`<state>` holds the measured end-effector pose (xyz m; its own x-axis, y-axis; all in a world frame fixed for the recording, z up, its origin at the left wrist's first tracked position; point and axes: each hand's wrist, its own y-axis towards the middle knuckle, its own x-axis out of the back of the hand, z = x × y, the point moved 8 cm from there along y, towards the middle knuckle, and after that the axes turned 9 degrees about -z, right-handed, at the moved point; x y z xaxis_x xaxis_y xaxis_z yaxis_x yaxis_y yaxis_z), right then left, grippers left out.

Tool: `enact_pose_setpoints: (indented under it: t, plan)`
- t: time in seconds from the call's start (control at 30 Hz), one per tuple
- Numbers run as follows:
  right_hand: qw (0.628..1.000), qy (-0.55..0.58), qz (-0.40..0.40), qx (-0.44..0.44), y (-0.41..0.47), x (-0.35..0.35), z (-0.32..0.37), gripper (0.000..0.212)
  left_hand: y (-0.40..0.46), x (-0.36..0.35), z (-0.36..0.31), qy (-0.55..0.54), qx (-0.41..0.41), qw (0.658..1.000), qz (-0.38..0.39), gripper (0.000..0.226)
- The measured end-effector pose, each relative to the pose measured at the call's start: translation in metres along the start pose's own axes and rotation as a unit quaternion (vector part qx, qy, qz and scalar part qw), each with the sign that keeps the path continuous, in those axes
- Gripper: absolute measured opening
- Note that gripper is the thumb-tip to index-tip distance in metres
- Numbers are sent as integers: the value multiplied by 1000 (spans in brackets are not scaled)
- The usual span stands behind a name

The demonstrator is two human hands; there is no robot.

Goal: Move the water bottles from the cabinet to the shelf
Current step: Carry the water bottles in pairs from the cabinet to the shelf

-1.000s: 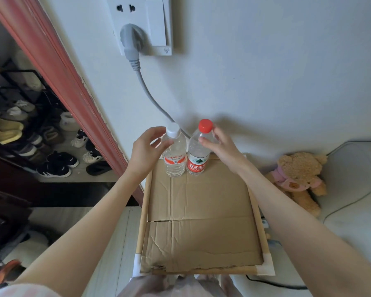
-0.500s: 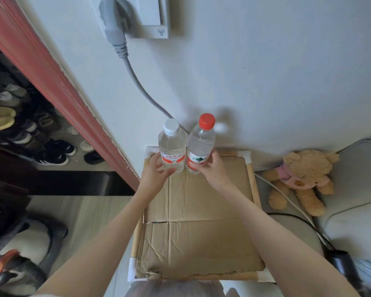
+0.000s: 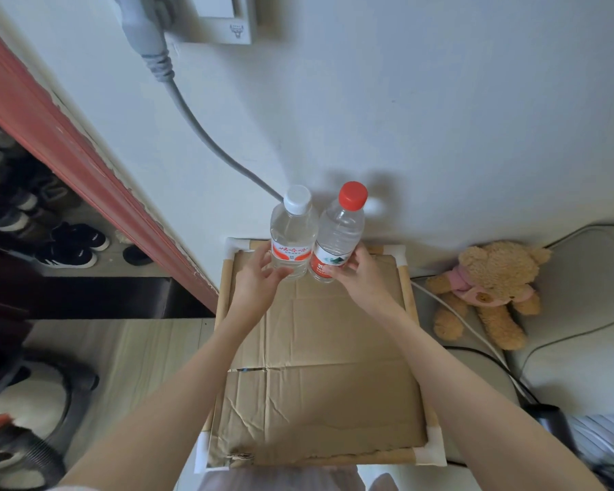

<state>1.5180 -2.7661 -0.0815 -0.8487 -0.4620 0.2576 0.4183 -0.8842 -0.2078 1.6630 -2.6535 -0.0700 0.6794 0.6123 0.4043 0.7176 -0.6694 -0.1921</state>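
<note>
Two clear water bottles stand upright side by side at the far edge of the cardboard-covered shelf top point(image 3: 316, 366), close to the wall. The white-capped bottle point(image 3: 293, 235) has a red and white label. The red-capped bottle point(image 3: 341, 232) touches it on the right. My left hand point(image 3: 257, 278) wraps loosely round the base of the white-capped bottle, thumb in front. My right hand point(image 3: 360, 278) grips the red-capped bottle at its label. Both bottle bases are partly hidden by my fingers.
A grey cable point(image 3: 199, 129) runs from a wall socket down behind the bottles. A teddy bear point(image 3: 490, 292) lies on a cushion to the right. A red door frame point(image 3: 86, 164) and shoes point(image 3: 68, 246) are at left.
My hands slid from the bottle tops down to their lower parts. The bottles stayed in place at the back of the cardboard. The view tilted down.
</note>
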Motion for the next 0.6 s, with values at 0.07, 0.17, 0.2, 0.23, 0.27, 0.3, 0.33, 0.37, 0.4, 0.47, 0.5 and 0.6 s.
enact_pose_setpoints:
  t: [0.07, 0.17, 0.2, 0.23, 0.27, 0.3, 0.33, 0.37, 0.4, 0.47, 0.5, 0.6]
  plan:
    - [1000, -4, -1, 0, 1, 0, -1, 52, 1, -3, 5, -13, 9, 1000, 4, 48]
    - [1000, 0, -7, -2, 1, 0, -4, 53, 1, -4, 10, -18, 13, 1000, 3, 49]
    - [1000, 8, -8, -2, 0, -1, -4, 55, 2, -4, 11, -15, 12, 1000, 2, 50]
    - [1000, 18, -10, -4, 0, -1, -5, 57, 2, -4, 12, -15, 13, 1000, 0, 50]
    - [1000, 27, -13, -4, -1, -1, -5, 60, 1, -5, 13, -15, 15, 1000, -1, 51]
    - [999, 34, -18, -4, -2, -1, -5, 61, 1, -5, 14, -18, 15, 1000, -2, 52]
    - [999, 38, -22, -4, -2, 0, -5, 61, 0, -5, 14, -21, 16, 1000, -3, 52]
    - [999, 43, -22, -3, -3, -1, -4, 60, -1, -5, 15, -26, 18, 999, -5, 52]
    - [999, 46, -19, -1, -3, -1, -4, 58, 0, -5, 16, -28, 20, 999, -6, 52]
    - [998, 54, -17, -1, -4, -3, -5, 55, 0, -5, 18, -29, 24, 999, -3, 53]
    - [998, 58, -21, 1, -5, -3, -4, 53, 1, -6, 19, -29, 24, 999, 2, 53]
    - [998, 51, -43, 16, -6, 0, 1, 47, 0, -7, 18, -21, 27, 999, 23, 56]
